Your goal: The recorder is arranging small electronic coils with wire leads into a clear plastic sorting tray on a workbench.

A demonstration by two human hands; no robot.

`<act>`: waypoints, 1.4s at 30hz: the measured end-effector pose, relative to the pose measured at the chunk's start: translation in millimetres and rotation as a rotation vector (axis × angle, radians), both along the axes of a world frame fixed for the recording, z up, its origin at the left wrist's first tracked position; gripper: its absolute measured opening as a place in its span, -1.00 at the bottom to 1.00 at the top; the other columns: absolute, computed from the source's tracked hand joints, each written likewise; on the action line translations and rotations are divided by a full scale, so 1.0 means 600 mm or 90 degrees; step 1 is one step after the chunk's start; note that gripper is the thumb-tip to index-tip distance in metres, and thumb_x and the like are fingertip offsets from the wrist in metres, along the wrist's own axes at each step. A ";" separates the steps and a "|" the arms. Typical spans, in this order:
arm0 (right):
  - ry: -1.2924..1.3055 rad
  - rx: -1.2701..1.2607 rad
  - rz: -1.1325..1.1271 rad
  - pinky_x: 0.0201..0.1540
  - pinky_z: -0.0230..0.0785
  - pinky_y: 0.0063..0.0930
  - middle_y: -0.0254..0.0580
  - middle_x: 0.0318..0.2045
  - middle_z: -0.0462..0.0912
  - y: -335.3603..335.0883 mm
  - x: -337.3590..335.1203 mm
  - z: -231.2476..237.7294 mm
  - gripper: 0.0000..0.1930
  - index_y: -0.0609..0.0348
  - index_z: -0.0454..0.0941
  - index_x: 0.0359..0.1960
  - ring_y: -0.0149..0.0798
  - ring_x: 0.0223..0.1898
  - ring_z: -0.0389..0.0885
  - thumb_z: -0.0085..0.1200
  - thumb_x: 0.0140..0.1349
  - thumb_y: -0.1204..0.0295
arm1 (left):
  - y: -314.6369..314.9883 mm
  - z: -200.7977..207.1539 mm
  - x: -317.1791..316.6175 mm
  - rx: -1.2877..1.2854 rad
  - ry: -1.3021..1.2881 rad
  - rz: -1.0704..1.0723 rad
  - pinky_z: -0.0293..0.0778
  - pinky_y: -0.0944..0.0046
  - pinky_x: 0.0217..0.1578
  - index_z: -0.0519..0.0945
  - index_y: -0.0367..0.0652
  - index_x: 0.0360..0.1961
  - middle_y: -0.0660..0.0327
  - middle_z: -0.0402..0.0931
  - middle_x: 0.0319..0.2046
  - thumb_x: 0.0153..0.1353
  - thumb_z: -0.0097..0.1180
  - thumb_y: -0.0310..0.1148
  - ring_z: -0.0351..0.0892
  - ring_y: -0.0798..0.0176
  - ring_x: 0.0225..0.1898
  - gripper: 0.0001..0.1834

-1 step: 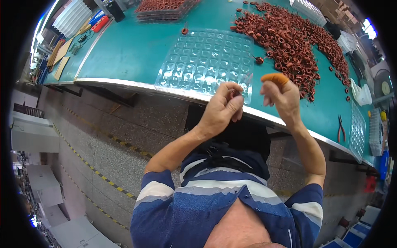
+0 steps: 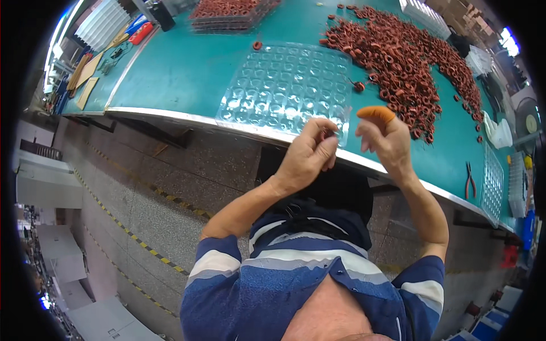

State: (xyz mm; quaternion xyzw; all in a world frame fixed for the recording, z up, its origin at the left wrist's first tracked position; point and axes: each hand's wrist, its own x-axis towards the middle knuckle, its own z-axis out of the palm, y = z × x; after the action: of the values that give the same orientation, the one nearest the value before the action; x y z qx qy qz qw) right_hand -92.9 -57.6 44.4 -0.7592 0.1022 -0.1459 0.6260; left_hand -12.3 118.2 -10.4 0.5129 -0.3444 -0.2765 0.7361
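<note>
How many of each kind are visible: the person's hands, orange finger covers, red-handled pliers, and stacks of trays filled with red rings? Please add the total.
Hands (left hand, right hand): 2
Orange finger cover: 1
Red-handled pliers: 1
Filled tray stack: 1
Total: 5

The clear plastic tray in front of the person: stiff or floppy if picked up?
Probably light and rather floppy: the tray looks like thin, see-through plastic. Its rows of molded pockets may stiffen it slightly. Its shiny surface suggests it might slide easily.
</note>
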 end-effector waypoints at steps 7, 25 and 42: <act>-0.048 -0.111 0.045 -0.52 0.35 -0.67 -0.31 -0.57 0.60 0.027 -0.013 -0.015 -0.83 0.35 0.59 -0.22 -0.57 -0.56 0.51 0.21 0.22 0.49 | -0.011 0.005 -0.022 0.088 -0.128 0.038 0.31 0.43 -0.56 0.33 -0.26 -0.02 0.29 0.37 -0.58 0.37 -0.07 -0.47 0.37 0.45 -0.58 -0.80; 0.039 0.236 0.140 -0.56 0.30 -0.72 -0.30 -0.49 0.56 -0.015 0.012 -0.046 -0.60 0.35 0.52 -0.07 -0.52 -0.57 0.51 -0.11 0.43 0.18 | -0.007 -0.029 -0.020 -0.050 0.058 -0.008 0.32 0.50 -0.53 0.28 -0.19 -0.02 0.28 0.34 -0.50 0.46 -0.17 -0.31 0.39 0.44 -0.53 -0.80; -0.083 0.039 0.036 -0.39 0.41 -0.67 -0.27 -0.37 0.60 0.034 0.094 -0.025 -0.59 0.38 0.47 -0.01 -0.52 -0.43 0.53 0.23 0.22 0.34 | -0.022 -0.013 0.036 0.054 -0.056 0.148 0.35 0.47 -0.54 0.34 -0.27 0.00 0.27 0.45 -0.53 0.45 -0.15 -0.29 0.42 0.47 -0.55 -0.74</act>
State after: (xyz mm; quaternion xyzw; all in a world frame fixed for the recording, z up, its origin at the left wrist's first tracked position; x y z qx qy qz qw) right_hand -36.6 -37.4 29.3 -0.7313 0.0438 -0.1739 0.6580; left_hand 9.4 104.8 -18.1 0.5916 -0.3024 -0.1809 0.7252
